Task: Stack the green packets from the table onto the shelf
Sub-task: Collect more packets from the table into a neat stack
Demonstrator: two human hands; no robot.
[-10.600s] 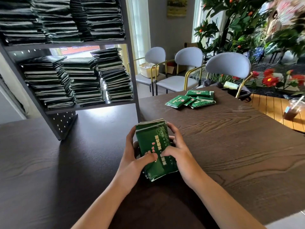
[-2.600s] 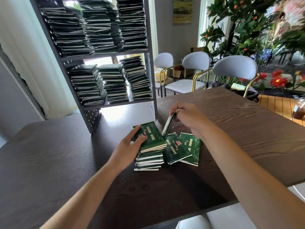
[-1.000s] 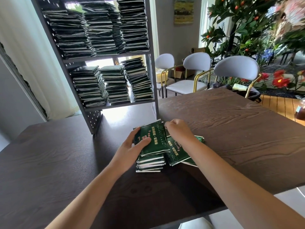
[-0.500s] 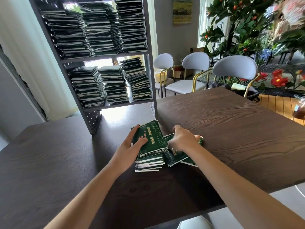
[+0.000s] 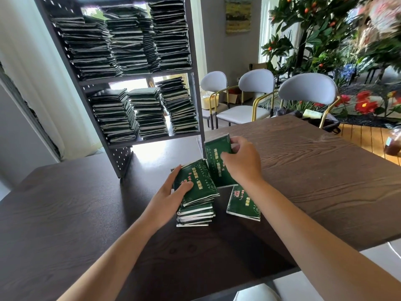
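Packet (image 5: 217,161) in the right hand (image 5: 240,164) stands raised off the table, its long axis running away from the person and tilted up at the far end, its near edge just beside the pile of packets (image 5: 195,205) that the left hand (image 5: 171,196) steadies. The right thumb lies across the printed face and the fingers curl round the far right edge, so the packet is pinched. The left hand lies flat-fingered on the pile's top packet, thumb on the face, fingers spread along its left side; it presses rather than clasps. The pile lies to the left of and nearer than the lifted packet, so the likely move is a short swing leftward and down to lay it on top, and the left thumb would have to lift clear first.

One more loose packet (image 5: 243,203) lies flat on the table just right of the pile, partly under the right forearm. The shelf unit (image 5: 195,101) stands at the table's far-left side, its corner post just beyond the lifted packet; both visible tiers hold tall stacks, the lower tier's three stacks (image 5: 149,114) with some room above. Chairs (image 5: 308,90) line the far edge.
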